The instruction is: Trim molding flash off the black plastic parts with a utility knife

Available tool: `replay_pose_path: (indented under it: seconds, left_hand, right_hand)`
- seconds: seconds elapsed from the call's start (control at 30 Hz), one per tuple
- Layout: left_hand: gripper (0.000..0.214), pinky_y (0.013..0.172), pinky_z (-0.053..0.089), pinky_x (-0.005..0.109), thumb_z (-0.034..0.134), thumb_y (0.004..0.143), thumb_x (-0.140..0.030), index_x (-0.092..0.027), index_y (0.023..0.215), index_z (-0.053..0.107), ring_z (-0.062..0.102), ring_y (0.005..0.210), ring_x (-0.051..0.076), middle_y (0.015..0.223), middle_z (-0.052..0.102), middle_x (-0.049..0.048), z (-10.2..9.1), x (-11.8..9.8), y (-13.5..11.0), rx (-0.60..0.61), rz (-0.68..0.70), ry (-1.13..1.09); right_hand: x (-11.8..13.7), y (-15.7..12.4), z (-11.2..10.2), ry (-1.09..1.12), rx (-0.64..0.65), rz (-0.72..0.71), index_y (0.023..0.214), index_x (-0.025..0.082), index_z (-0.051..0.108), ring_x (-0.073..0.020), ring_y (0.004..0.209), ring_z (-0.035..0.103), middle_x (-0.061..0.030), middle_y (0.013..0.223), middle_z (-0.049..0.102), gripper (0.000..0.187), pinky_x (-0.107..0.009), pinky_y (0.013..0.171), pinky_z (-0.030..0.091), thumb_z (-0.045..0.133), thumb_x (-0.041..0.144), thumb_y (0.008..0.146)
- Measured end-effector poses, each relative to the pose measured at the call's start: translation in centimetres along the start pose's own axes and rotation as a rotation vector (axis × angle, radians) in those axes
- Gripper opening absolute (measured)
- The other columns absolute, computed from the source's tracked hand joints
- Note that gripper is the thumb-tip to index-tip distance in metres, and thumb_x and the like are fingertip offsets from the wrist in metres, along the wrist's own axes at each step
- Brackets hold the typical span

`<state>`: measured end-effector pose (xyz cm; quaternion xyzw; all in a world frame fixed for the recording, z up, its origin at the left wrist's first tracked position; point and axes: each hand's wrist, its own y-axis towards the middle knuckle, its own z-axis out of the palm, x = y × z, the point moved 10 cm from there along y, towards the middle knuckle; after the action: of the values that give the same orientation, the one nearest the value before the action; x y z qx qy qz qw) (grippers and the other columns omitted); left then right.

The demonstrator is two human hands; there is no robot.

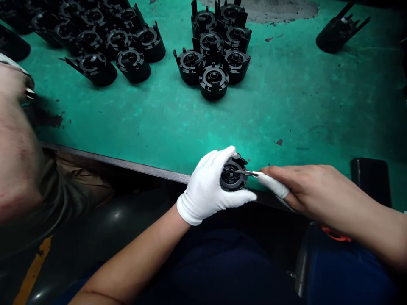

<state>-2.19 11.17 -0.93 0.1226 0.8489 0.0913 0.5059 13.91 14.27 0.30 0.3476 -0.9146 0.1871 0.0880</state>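
Observation:
My left hand (211, 186), in a white glove, is closed around a round black plastic part (233, 174) held at the near edge of the green table (286, 97). My right hand (300, 186) is bare except for a white cover on one finger. It pinches a thin metal blade (251, 173) whose tip touches the face of the part.
A cluster of several similar black parts (214, 46) stands at the back centre, and a larger group (104, 42) lies at the back left. One more part (338, 29) lies at the back right. A black object (370, 180) rests at the right edge. Another person's arm (15, 144) fills the left.

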Motion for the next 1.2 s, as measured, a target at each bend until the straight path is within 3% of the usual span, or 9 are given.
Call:
replay_pose_path:
  seconds: [0.23,0.37,0.47,0.6,0.73,0.87,1.0,1.1,1.2]
  left_hand:
    - [0.095,0.113,0.045,0.052,0.084,0.069,-0.063,-0.019,0.143,0.044,0.061,0.126,0.033,0.130,0.066,0.0148,-0.2,0.0,0.0,-0.022,-0.001,0.042]
    - [0.095,0.112,0.047,0.052,0.083,0.069,-0.064,-0.018,0.142,0.045,0.061,0.126,0.033,0.130,0.066,0.0149,-0.3,-0.1,0.0,-0.038,-0.008,0.061]
    - [0.093,0.112,0.047,0.051,0.082,0.070,-0.063,-0.018,0.142,0.044,0.063,0.123,0.031,0.129,0.067,0.0138,-0.1,-0.2,-0.1,-0.029,0.001,0.043]
    - [0.093,0.112,0.048,0.052,0.084,0.069,-0.062,-0.018,0.142,0.046,0.063,0.124,0.032,0.128,0.068,0.0140,-0.2,-0.2,-0.1,-0.047,-0.001,0.044]
    - [0.094,0.115,0.046,0.053,0.084,0.069,-0.062,-0.018,0.142,0.046,0.061,0.129,0.033,0.133,0.065,0.0155,-0.3,0.2,-0.2,-0.048,-0.042,0.040]
    - [0.099,0.117,0.043,0.056,0.080,0.072,-0.065,-0.019,0.149,0.039,0.052,0.139,0.037,0.147,0.054,0.0194,-0.2,0.0,-1.9,-0.111,-0.152,0.072]
    - [0.104,0.122,0.034,0.062,0.069,0.086,-0.058,-0.018,0.161,0.009,0.025,0.154,0.040,0.166,0.020,0.0260,0.9,-1.7,-5.4,-0.103,-0.226,0.156]
    - [0.106,0.123,0.030,0.064,0.070,0.087,-0.053,-0.019,0.161,0.001,0.018,0.156,0.040,0.168,0.010,0.0253,1.3,-2.6,-6.5,-0.017,-0.234,0.163]
    - [0.112,0.125,0.028,0.060,0.076,0.081,-0.054,-0.020,0.161,0.006,0.020,0.156,0.038,0.168,0.015,0.0227,0.2,-1.9,-5.0,-0.017,-0.227,0.089]
  right_hand:
    - [1.6,-2.0,2.7,0.080,0.144,0.021,0.123,0.028,0.065,-0.0236,0.075,0.074,-0.0023,0.091,0.078,0.038,-0.031,0.061,0.049,0.045,0.016,0.092]
    - [2.1,-2.8,2.6,0.175,0.041,0.049,0.121,0.026,0.064,-0.0211,0.076,0.074,-0.0021,0.093,0.078,0.033,-0.029,0.062,0.049,0.044,0.017,0.095]
    - [2.0,-3.2,2.5,0.111,-0.045,0.110,0.122,0.025,0.062,-0.0224,0.073,0.073,-0.0032,0.093,0.077,0.031,-0.030,0.060,0.049,0.046,0.020,0.096]
    - [2.7,-3.1,3.5,0.084,-0.014,0.137,0.122,0.024,0.061,-0.0244,0.076,0.074,-0.0058,0.094,0.078,0.033,-0.030,0.060,0.049,0.044,0.017,0.095]
    - [3.0,-2.8,4.2,0.324,0.026,0.158,0.116,0.025,0.065,-0.0246,0.083,0.074,-0.0049,0.095,0.078,0.029,-0.031,0.068,0.051,0.043,0.022,0.099]
    - [2.3,-1.5,4.5,0.779,-0.212,0.319,0.114,0.023,0.065,-0.0215,0.084,0.069,-0.0036,0.090,0.072,0.032,-0.030,0.071,0.052,0.041,0.041,0.104]
    - [0.5,0.5,5.0,1.032,-0.442,0.463,0.126,0.020,0.057,-0.0164,0.059,0.056,0.0020,0.070,0.059,0.041,-0.027,0.052,0.046,0.040,0.049,0.103]
    - [-0.6,0.8,2.2,0.842,-0.444,0.358,0.127,0.021,0.060,-0.0164,0.065,0.061,-0.0005,0.078,0.066,0.037,-0.027,0.056,0.047,0.046,0.043,0.101]
    - [-0.2,-0.8,-0.1,0.476,-0.314,0.182,0.125,0.024,0.066,-0.0216,0.088,0.072,-0.0050,0.104,0.076,0.032,-0.031,0.073,0.053,0.048,0.034,0.100]
